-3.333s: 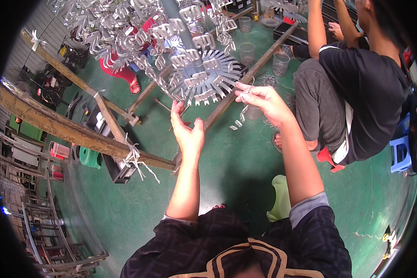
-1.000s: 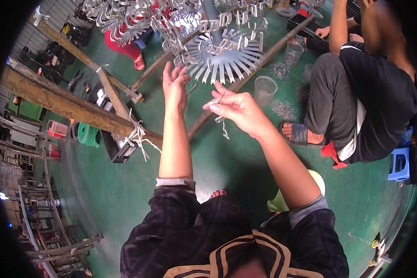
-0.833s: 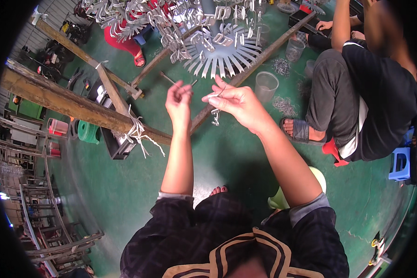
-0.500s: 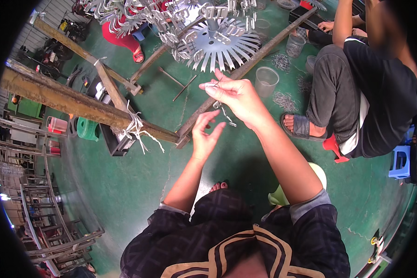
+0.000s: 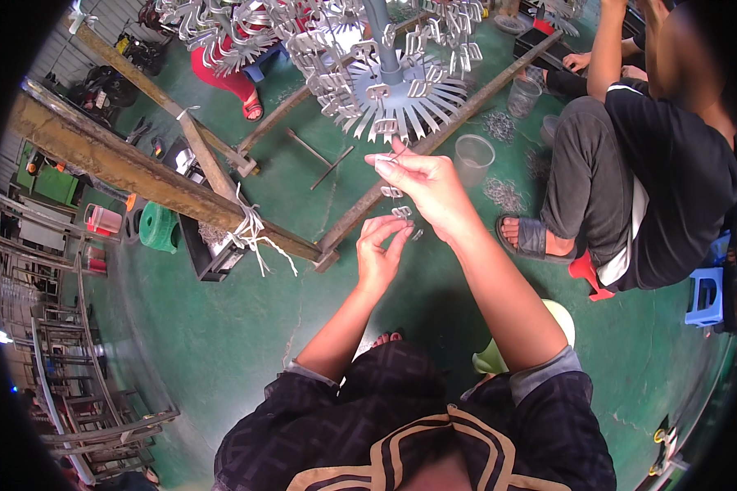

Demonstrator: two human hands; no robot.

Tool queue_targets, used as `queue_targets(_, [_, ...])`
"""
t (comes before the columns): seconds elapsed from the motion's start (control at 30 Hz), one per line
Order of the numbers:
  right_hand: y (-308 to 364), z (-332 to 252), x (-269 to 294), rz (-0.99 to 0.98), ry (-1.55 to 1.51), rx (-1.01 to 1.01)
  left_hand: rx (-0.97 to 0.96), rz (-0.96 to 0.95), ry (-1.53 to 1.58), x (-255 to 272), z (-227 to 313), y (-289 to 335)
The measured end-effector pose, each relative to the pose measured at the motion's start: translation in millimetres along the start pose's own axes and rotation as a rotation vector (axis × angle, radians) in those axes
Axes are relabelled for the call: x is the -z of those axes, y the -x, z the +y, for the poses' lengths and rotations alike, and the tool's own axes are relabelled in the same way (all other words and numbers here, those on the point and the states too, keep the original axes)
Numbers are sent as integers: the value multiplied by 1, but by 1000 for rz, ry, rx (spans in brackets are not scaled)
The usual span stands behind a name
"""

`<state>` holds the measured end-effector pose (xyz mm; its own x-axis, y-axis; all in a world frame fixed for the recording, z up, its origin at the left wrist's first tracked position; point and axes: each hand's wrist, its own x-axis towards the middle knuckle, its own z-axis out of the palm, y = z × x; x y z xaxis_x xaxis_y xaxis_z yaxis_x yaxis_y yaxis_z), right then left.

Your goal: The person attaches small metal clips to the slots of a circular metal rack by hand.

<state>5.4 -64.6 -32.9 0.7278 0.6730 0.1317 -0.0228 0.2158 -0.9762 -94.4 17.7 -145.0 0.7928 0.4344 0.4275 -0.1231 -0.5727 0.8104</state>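
Note:
My right hand is closed in a pinch on the top of a strand of small silvery metal buckles. The strand hangs below the right fingers. Lower down, my left hand has its thumb and fingertips brought together at the strand's lower buckles, partly covering them. Just beyond my right hand stands a rack with a slotted metal disc on a grey post. Many similar metal buckles hang in rows around it.
Rusty beams form a frame at left, with white ties at a joint. Clear tubs and piles of small metal parts are on the green floor. A co-worker sits at right, beside a blue stool.
The left hand has moved right and closed its fingers at the hanging strand, which now hangs straighter. My right hand is slightly lower and further right in the picture, still pinching the top.

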Motion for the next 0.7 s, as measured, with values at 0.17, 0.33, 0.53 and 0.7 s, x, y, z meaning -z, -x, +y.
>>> queue_targets(0.17, [1,-1,-1,5,-51,-12,-46,-11,-71,18,11,-2])
queue_targets(0.33, [2,-1,0,7,-66,-14,-109,-52,-126,37,23,-6])
queue_targets(0.53, [2,1,4,6,-96,3,-116,-58,-129,72,55,-23])
queue_targets(0.7, [5,-1,3,18,-92,-2,-222,35,-104,90,86,-54])
